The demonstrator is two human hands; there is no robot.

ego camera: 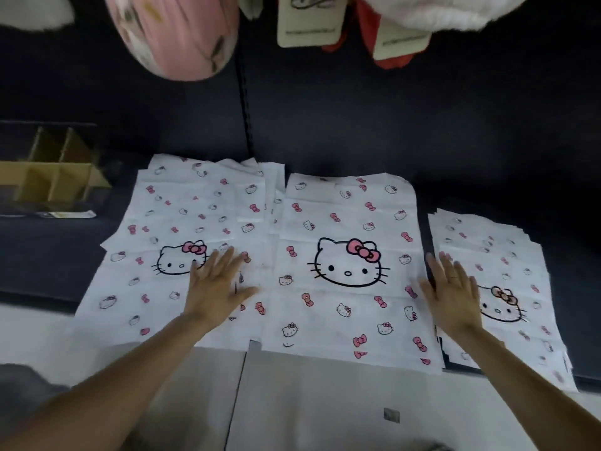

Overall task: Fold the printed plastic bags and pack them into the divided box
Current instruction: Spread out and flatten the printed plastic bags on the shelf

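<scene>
- Left hand [217, 281] lay flat, fingers straight & spread, palm down on the left pile of bags [182, 252], just beside its big cat-face print; gripped nothing. Prob. pinning the slippery plastic so the pile wouldn't slide.
- Right hand [450, 294] likewise flat & released, fingers spread, ring on one finger; it sat across the gap betw. the middle bag [349, 271] and the right pile [497, 288], heel over the right pile's left edge. Whether it pressed down or hovered: can't tell.
- Middle bag lay face up betw. both hands, fully spread, unfolded; old crease lines crossed it. Its near edge ran onto the pale counter [325, 402], far edge on the dark surface [357, 125]. Judged: hands framed it ready to smooth or start a fold, so this looked like the next bag up.
- Left & right piles each showed several staggered edges, i.e. more than one bag per pile; count unclear.
- Divided box [55, 170] stood far left on the dark surface, well apart from both hands, cardboard partitions visible; no bags seen in the compartments that showed, so packing seemed not yet begun.
- Beyond, at top edge: pink printed item [175, 34], card tags [309, 24], red & white plush stuff [400, 43], all blurred, away from the work.
</scene>
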